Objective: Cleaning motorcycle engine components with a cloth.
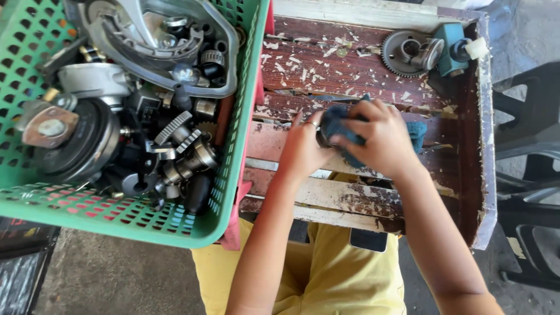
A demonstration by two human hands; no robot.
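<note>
My left hand (302,149) grips a small round metal part (322,139), mostly hidden between both hands. My right hand (379,140) presses a dark blue cloth (338,125) against that part; the cloth's other end (417,134) sticks out to the right of my hand. Both hands hover over a worn wooden table (326,70) with peeling red-brown paint. A ring shows on a finger of my left hand.
A green plastic basket (87,210) full of several metal engine parts and gears sits at the left. A toothed gear (402,52) with a teal part (452,46) lies at the table's far right corner. A dark chair (531,175) stands to the right.
</note>
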